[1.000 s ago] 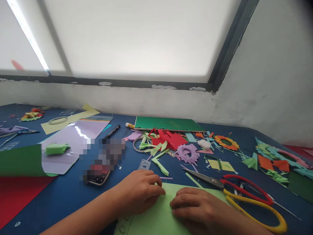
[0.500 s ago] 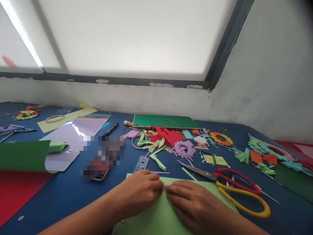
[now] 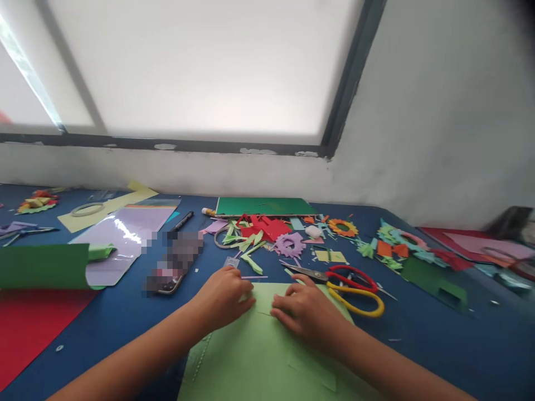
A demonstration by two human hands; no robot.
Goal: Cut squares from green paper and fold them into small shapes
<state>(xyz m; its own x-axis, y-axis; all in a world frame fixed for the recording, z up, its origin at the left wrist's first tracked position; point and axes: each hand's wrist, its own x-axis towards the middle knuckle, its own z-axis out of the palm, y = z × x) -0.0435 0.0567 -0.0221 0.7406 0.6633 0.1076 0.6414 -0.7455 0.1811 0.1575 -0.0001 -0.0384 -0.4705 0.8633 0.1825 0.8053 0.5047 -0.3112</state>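
while both hands, left (image 3: 223,295) and right (image 3: 304,312), press curled fingers flat on the green sheet (image 3: 259,356) lying on the desk (image 3: 418,345), gripping nothing, it looks barely creased, uncut, with scissors (image 3: 346,281) idle just beside.

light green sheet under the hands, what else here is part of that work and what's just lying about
In hand: left hand and right hand, both pressing flat on the light green sheet.

Lying about: scissors, phone, marker, purple cutout, red sheet.
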